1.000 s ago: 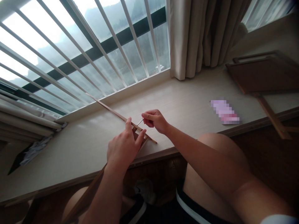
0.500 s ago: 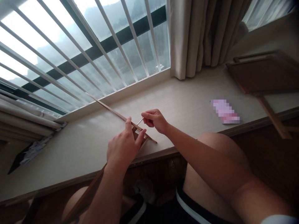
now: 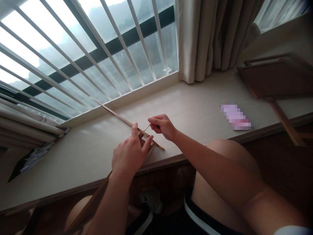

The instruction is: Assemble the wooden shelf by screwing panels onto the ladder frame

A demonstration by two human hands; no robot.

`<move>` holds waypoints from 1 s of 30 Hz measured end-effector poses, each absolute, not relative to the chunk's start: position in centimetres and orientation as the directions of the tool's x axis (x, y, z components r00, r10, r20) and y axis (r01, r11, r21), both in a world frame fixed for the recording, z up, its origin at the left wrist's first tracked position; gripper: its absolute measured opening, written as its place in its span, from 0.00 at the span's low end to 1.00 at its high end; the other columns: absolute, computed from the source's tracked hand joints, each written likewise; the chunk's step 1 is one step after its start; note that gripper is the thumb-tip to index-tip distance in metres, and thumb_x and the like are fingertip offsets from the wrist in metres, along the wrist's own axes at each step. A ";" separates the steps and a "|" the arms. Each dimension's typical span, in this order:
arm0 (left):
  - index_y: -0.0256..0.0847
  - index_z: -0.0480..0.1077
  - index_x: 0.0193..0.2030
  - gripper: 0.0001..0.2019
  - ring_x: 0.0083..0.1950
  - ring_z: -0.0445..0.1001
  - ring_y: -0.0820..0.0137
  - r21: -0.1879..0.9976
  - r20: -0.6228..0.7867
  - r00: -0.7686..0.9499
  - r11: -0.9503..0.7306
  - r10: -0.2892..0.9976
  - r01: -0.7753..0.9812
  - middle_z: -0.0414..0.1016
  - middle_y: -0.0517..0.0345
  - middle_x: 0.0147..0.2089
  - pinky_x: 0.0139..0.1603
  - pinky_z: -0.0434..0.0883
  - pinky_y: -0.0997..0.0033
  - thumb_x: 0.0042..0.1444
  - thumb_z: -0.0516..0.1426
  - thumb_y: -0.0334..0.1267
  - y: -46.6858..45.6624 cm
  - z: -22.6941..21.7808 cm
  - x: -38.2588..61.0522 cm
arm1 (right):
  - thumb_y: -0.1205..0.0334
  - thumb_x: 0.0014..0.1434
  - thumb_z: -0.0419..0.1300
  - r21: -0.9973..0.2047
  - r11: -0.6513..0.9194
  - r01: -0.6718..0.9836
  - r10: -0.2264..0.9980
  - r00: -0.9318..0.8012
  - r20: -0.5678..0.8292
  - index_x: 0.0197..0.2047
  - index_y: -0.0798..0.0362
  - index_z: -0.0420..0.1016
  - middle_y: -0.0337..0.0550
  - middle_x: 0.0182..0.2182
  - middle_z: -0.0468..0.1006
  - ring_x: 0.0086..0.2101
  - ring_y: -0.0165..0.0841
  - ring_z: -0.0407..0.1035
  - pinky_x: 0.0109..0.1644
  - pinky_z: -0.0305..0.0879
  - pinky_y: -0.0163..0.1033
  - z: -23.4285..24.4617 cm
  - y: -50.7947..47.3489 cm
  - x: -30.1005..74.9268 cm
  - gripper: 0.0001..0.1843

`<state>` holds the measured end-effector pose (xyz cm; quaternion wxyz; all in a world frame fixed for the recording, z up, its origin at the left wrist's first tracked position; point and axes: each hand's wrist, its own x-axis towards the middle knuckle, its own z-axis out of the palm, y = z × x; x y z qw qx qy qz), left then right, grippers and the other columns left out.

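A brown wooden frame [image 3: 127, 123] with slim bars rests at the front of the pale sill, its long bar slanting back toward the window. Over its near end lies my left hand [image 3: 130, 150], thumb and forefinger spread around the bars, gripping it; the other fingers are partly hidden. My right hand [image 3: 160, 124] is closed in a pinch on a thin silver metal rod [image 3: 147, 127], which looks like a hex key. The rod's lower end meets the frame just beside my left thumb; its upper end is hidden in my fingers.
A phone-shaped, blurred-out pink object [image 3: 235, 117] lies to the right on the sill [image 3: 195, 101]. Beyond it stands a brown folding wooden piece [image 3: 276, 78] with a leg over the edge. White window bars [image 3: 137, 42] and a curtain [image 3: 195, 42] border the back.
Almost nothing differs. Both hands, the wooden frame and the metal rod keep practically the same positions; the view has shifted very slightly.
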<state>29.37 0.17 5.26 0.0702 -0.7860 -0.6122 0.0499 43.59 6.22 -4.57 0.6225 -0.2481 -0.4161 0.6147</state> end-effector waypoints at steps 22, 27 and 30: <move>0.44 0.45 0.69 0.37 0.40 0.77 0.51 -0.192 0.021 0.251 -0.243 0.968 0.951 0.79 0.44 0.41 0.36 0.68 0.60 0.59 0.37 0.63 0.3 5.0 29.2 | 0.55 0.56 0.61 -0.805 0.064 -0.589 0.981 -0.111 0.159 0.18 0.57 0.66 0.30 0.10 0.55 0.12 0.19 0.42 0.14 0.35 0.29 -4.6 6.1 43.4 0.21; 0.44 0.45 0.69 0.36 0.40 0.77 0.51 -0.189 0.028 0.259 -0.249 0.966 0.950 0.79 0.44 0.40 0.37 0.68 0.60 0.59 0.38 0.63 0.4 4.9 29.1 | 0.55 0.57 0.61 -0.806 0.064 -0.588 0.982 -0.108 0.157 0.17 0.57 0.65 0.30 0.10 0.55 0.12 0.19 0.42 0.14 0.35 0.29 -4.6 6.1 43.3 0.21; 0.44 0.45 0.69 0.36 0.40 0.77 0.51 -0.191 0.025 0.265 -0.256 0.964 0.948 0.79 0.44 0.39 0.37 0.68 0.60 0.59 0.37 0.63 0.4 4.9 29.0 | 0.55 0.56 0.61 -0.805 0.057 -0.590 0.983 -0.106 0.147 0.17 0.57 0.65 0.30 0.10 0.55 0.12 0.19 0.42 0.14 0.34 0.29 -4.6 6.1 43.3 0.22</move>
